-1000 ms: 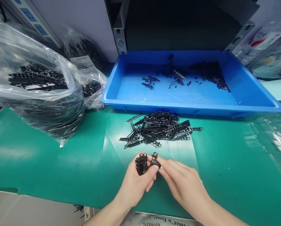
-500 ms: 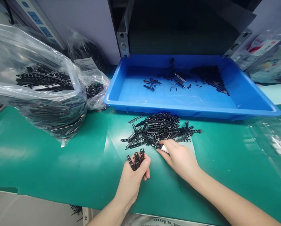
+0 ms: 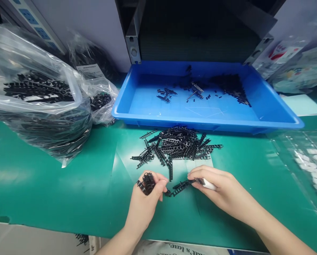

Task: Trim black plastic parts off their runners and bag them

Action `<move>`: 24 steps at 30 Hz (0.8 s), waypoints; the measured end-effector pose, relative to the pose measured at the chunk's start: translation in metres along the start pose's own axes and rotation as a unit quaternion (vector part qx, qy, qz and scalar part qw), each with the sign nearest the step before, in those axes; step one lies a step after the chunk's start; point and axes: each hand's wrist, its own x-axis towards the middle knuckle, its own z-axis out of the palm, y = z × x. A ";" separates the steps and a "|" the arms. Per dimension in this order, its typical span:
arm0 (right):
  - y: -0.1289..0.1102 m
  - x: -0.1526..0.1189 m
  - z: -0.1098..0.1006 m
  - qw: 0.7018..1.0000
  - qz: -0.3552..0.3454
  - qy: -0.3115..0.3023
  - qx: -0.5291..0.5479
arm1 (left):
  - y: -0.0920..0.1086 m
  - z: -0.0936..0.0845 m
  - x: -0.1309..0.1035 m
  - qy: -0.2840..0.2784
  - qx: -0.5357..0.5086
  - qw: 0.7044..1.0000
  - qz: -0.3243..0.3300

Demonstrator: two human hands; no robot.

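Observation:
My left hand [image 3: 147, 193] is closed around several black plastic strips, whose ringed ends stick up above the fist. Its thumb and forefinger are pinched at the left end of more black ladder-like strips [image 3: 180, 187]. At the right end of those strips my right hand [image 3: 217, 182] pinches, and a white-handled object [image 3: 208, 184] also sits in its fingers; its kind is hidden by the hand. Just beyond both hands lies a loose pile of black plastic strips [image 3: 178, 143] on the green mat [image 3: 94, 198].
Behind the pile stands a blue tray [image 3: 206, 122] with small black parts in it. At left is a clear bag [image 3: 41, 120] of black strips, with a smaller bag [image 3: 102, 102] beside it. A clear plastic tray [image 3: 307, 159] with white pieces lies at right.
My right hand has drawn back from the pile, bringing black strips towards me. My left hand's fingertips now meet their other end. The view has shifted slightly right.

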 end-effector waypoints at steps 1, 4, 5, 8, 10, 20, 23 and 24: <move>-0.001 0.000 0.001 1.000 -0.004 -0.002 0.023 | 0.001 0.000 0.000 -0.014 0.027 1.000 -0.008; -0.004 0.002 0.006 0.997 -0.021 -0.012 0.080 | 0.002 0.002 0.000 -0.084 0.052 0.993 -0.059; -0.005 0.004 0.008 0.996 -0.027 -0.011 0.089 | 0.003 0.003 0.000 -0.109 0.045 0.990 -0.075; -0.006 0.006 0.016 0.996 -0.037 0.022 0.075 | 0.005 0.007 0.000 -0.134 0.028 0.984 -0.115; -0.008 0.004 0.021 0.997 -0.027 0.069 0.024 | 0.005 0.010 -0.001 -0.110 0.016 0.986 -0.126; -0.015 -0.013 0.035 0.991 -0.012 0.026 -0.133 | -0.007 0.009 -0.001 -0.100 -0.023 0.991 -0.089; -0.015 -0.011 0.036 0.987 -0.031 0.024 -0.157 | -0.009 0.008 -0.001 -0.098 -0.019 0.991 -0.085; -0.015 -0.011 0.036 0.986 -0.036 0.024 -0.163 | -0.009 0.008 -0.001 -0.097 -0.018 0.992 -0.084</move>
